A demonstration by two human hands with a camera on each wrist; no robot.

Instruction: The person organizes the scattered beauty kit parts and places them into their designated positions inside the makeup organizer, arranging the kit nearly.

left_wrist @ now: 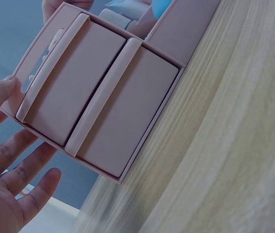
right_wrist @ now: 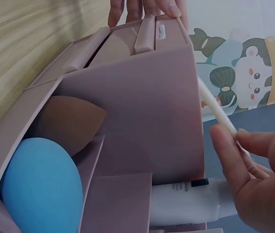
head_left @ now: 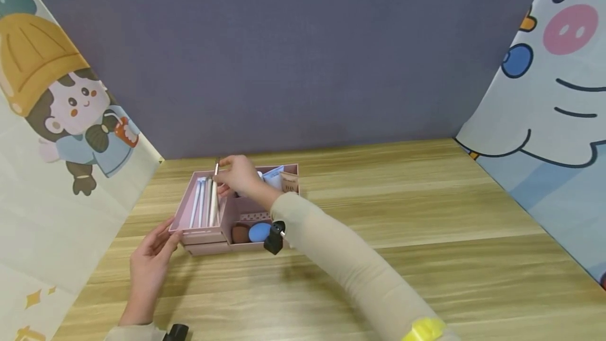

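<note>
We see a pink organizer (head_left: 208, 236) of smooth matte plastic standing on the table (head_left: 426, 236), its boxy body split into open compartments on top, with two flat drawer fronts, each with a raised bar handle, showing in the left wrist view. In the long left compartment lie several slim, pale brushes (head_left: 201, 201), straight and stick-like. Our right hand (head_left: 239, 175) hovers over that compartment with its grip pinched on one brush (right_wrist: 220, 114), a thin white rod held between thumb and fingertip, its upper end tilting above the box's back rim. Our left hand (head_left: 151, 257) rests at the organizer's front left corner, fingers straight and relaxed, tips touching the plastic edge, grasping nothing. In the front right compartment sit a blue sponge (head_left: 259, 232), rounded and egg-shaped with a soft look, and just beside it a brown sponge (head_left: 240, 233), tapering to a point. A white tube (right_wrist: 186, 204) lies behind them, and small packets (head_left: 282, 178) stand in the back right compartment. The table is pale wood with long streaked grain.
</note>
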